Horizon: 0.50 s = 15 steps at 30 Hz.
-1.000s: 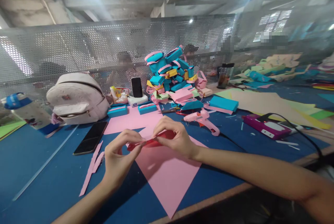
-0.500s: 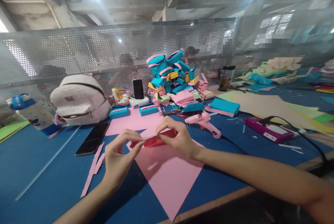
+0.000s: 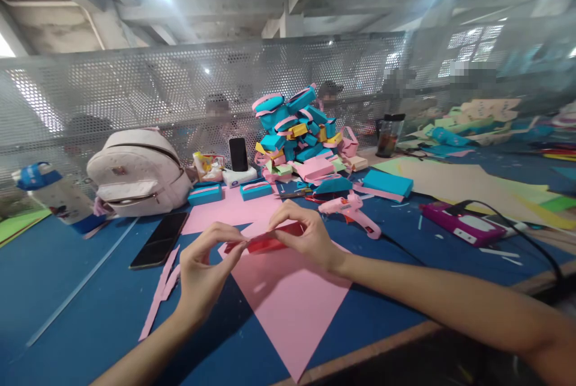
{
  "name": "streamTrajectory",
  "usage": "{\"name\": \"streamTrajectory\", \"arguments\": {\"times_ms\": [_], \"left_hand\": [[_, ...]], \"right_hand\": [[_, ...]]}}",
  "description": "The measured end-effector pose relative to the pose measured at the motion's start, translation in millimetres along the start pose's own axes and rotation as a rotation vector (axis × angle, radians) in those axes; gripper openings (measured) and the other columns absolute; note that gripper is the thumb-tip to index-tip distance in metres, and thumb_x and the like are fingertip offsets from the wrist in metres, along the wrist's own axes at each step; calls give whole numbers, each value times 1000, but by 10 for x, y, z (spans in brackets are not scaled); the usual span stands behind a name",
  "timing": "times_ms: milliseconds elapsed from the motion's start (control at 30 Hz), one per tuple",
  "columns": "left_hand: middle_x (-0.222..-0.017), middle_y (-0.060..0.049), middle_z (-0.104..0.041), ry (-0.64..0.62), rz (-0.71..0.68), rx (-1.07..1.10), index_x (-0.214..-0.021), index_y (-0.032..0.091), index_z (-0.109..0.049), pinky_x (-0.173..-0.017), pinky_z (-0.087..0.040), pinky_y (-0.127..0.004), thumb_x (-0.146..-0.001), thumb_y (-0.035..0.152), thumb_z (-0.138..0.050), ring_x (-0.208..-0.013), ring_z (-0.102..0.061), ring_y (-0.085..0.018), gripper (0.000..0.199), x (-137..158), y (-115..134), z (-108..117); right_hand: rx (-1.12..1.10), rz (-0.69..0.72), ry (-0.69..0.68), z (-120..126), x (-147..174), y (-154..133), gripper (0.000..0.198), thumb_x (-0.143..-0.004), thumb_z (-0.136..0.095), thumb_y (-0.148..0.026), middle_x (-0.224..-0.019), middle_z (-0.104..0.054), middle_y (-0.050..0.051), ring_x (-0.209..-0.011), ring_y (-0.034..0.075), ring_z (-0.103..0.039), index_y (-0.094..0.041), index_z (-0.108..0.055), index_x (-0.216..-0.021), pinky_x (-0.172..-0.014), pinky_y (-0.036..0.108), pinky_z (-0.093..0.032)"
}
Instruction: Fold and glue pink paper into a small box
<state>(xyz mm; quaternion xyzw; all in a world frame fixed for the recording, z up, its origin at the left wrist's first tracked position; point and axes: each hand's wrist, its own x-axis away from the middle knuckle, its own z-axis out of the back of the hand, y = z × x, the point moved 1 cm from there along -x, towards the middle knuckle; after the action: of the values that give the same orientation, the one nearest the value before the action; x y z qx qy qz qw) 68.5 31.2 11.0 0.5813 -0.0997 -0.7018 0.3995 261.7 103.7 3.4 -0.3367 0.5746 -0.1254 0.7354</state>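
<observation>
Between my two hands is a small folded piece of pink paper (image 3: 270, 243), its shaded side looking red. My left hand (image 3: 209, 269) pinches its left end between thumb and fingers. Its right part is pinched by my right hand (image 3: 306, 236), whose fingers curl over the top edge. Beneath them a large pink sheet (image 3: 297, 314) lies on the blue table, one corner pointing toward me. A pink glue gun (image 3: 351, 212) rests just right of my right hand. Torn pink paper strips (image 3: 159, 296) lie left of my left hand.
A pile of blue, pink and yellow paper boxes (image 3: 301, 140) stands behind my hands. At left are a black phone (image 3: 159, 241), a white backpack (image 3: 139, 173) and a bottle (image 3: 58, 197). A purple power strip (image 3: 463, 224) with a black cable lies at right.
</observation>
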Motion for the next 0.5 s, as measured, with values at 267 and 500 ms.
{"name": "streamTrajectory", "arguments": {"times_ms": [267,500], "left_hand": [[-81,-1,-69,21,-6,-14,-82,23,-71,-75,-50,-29,-81,13,-71,-80,-64,-17,10,-12,-1,2],[-82,-3,-70,21,-4,-20,-83,22,-71,-75,-50,-31,-82,13,-69,-82,-64,-18,9,-10,4,2]], "right_hand": [[-1,-20,15,12,-14,36,6,-81,-71,-16,-79,-69,2,-78,18,-62,-21,-71,-79,-78,33,-47],[-1,-32,12,16,-8,35,5,-83,-70,-19,-80,-69,2,-80,19,-62,-21,-70,-79,-79,34,-47]]}}
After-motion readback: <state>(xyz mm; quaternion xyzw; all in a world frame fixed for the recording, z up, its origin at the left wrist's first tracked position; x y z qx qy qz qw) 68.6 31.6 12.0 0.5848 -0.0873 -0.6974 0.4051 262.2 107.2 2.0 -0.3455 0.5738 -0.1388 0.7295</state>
